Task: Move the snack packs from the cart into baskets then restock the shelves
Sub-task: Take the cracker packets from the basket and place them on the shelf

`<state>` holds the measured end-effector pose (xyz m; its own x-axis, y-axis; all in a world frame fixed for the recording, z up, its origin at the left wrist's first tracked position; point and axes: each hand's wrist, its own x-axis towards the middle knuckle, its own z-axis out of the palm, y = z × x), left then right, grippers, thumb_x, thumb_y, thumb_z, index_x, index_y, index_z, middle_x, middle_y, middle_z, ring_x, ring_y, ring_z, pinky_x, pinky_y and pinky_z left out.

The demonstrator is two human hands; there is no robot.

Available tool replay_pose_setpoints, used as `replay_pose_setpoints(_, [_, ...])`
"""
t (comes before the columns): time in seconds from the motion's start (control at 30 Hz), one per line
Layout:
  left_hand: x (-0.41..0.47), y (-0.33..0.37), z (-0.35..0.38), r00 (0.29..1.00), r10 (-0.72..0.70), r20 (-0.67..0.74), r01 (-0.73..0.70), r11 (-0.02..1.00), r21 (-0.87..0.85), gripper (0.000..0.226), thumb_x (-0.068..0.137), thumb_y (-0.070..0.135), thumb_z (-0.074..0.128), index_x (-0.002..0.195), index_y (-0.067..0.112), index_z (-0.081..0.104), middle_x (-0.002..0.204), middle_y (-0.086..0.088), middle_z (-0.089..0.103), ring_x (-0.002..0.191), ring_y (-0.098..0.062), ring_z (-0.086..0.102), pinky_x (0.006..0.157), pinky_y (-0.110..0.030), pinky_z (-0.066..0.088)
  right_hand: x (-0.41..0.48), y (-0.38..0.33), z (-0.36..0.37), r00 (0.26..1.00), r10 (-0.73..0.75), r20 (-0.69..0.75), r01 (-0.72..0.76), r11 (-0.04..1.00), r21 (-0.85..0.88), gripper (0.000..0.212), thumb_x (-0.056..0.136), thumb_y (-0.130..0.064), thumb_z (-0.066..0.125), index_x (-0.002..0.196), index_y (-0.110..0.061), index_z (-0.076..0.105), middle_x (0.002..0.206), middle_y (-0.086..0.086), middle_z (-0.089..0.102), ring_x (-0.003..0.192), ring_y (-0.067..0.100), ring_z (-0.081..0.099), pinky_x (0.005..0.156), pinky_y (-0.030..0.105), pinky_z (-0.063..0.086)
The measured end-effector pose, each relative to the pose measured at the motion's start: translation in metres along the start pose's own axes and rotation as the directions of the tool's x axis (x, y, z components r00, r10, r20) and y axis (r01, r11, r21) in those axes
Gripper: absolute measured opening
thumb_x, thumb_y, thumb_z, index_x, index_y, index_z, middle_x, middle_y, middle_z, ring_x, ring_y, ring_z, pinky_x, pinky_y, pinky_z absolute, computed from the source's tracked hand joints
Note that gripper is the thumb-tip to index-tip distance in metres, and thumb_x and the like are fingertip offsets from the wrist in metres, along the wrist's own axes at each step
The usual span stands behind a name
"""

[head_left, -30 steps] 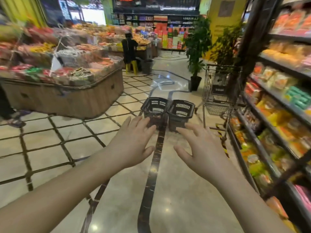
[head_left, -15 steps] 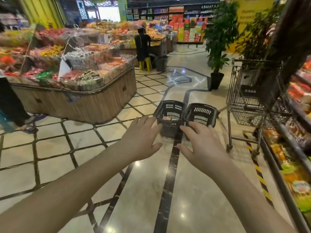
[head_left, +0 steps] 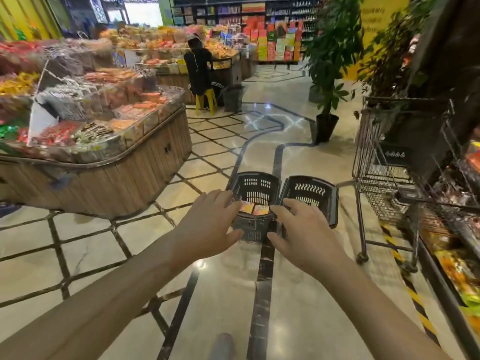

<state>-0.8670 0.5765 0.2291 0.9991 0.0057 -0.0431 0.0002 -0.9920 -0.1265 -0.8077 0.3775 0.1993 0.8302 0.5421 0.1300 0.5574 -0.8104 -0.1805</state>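
Observation:
Two black plastic baskets stand side by side on the floor ahead. The left basket (head_left: 255, 188) holds a couple of orange and pink snack packs (head_left: 253, 208). The right basket (head_left: 310, 189) shows no contents from here. My left hand (head_left: 209, 224) is stretched out with straight fingers in front of the left basket, holding nothing. My right hand (head_left: 302, 232) is also spread and bare, overlapping the near edge of the right basket. A wire shopping cart (head_left: 384, 167) stands to the right of the baskets. Shelves (head_left: 457, 255) with snack packs run along the right edge.
A wooden display island (head_left: 104, 172) heaped with wrapped snacks fills the left. A person in black sits on a yellow stool (head_left: 205, 100) farther back. A potted plant (head_left: 326, 126) stands behind the baskets. Yellow-black tape (head_left: 413, 294) marks the floor by the shelves.
The view has come closer to the baskets and cart. Both hands stay stretched forward and spread, now reaching the baskets' near edges. Snack packs in the left basket have come into sight.

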Motion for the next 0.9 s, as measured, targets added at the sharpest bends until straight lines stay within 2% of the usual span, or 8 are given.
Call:
replay_pose_setpoints(0.13, [0.1,-0.068,0.014,1.0,0.031,0.007,-0.031,0.999,0.028,0.069,0.099,0.055,0.052,0.158,0.026,0.03,0.166,-0.006,0.027,0.153,-0.027,0.023,0.126,-0.045,0.02,0.12,0.001,0.025,1.0,-0.011,0.018,0.012,1.0,-0.02,0.061,0.096,-0.05,0.056,0.151,-0.032,0.038,0.155,-0.001,0.039,0.145,0.02,0.032,0.123,0.046,0.017])
replay_pose_setpoints(0.37, [0.26,-0.165,0.012,0.99,0.118,0.081,-0.123,0.991,0.057,0.067,0.101,0.052,0.05,0.159,0.024,0.031,0.166,-0.009,0.026,0.154,-0.029,0.021,0.127,-0.047,0.018,0.286,0.021,0.049,0.995,0.061,0.079,-0.059,0.998,-0.032,0.062,0.098,-0.049,0.053,0.154,-0.029,0.037,0.154,0.001,0.041,0.14,0.022,0.039,0.118,0.04,0.029])
replay_pose_setpoints(0.63, [0.439,-0.204,0.061,0.967,0.204,0.15,-0.212,0.977,0.038,0.067,0.1,0.056,0.047,0.157,0.023,0.033,0.165,-0.009,0.029,0.151,-0.029,0.025,0.124,-0.045,0.022,0.433,0.089,0.113,0.981,0.096,0.171,-0.099,0.995,0.006,0.062,0.097,-0.05,0.054,0.153,-0.028,0.038,0.153,0.002,0.042,0.139,0.023,0.04,0.117,0.04,0.029])
replay_pose_setpoints(0.8, [0.575,-0.213,0.111,0.946,0.206,0.249,-0.226,0.973,0.052,0.068,0.099,0.057,0.047,0.158,0.025,0.032,0.165,-0.007,0.027,0.152,-0.027,0.025,0.123,-0.043,0.022,0.545,0.155,0.175,0.971,0.081,0.226,-0.094,0.995,0.044,0.058,0.096,-0.05,0.053,0.149,-0.027,0.043,0.149,0.004,0.045,0.136,0.025,0.043,0.115,0.041,0.033])
replay_pose_setpoints(0.9, [0.658,-0.214,0.146,0.928,0.204,0.313,-0.222,0.975,0.024,0.069,0.099,0.058,0.046,0.157,0.024,0.033,0.163,-0.009,0.031,0.15,-0.029,0.029,0.123,-0.045,0.028,0.608,0.207,0.211,0.949,0.087,0.303,-0.108,0.993,0.054,0.058,0.096,-0.048,0.054,0.148,-0.024,0.044,0.149,0.007,0.045,0.135,0.027,0.043,0.114,0.042,0.034])
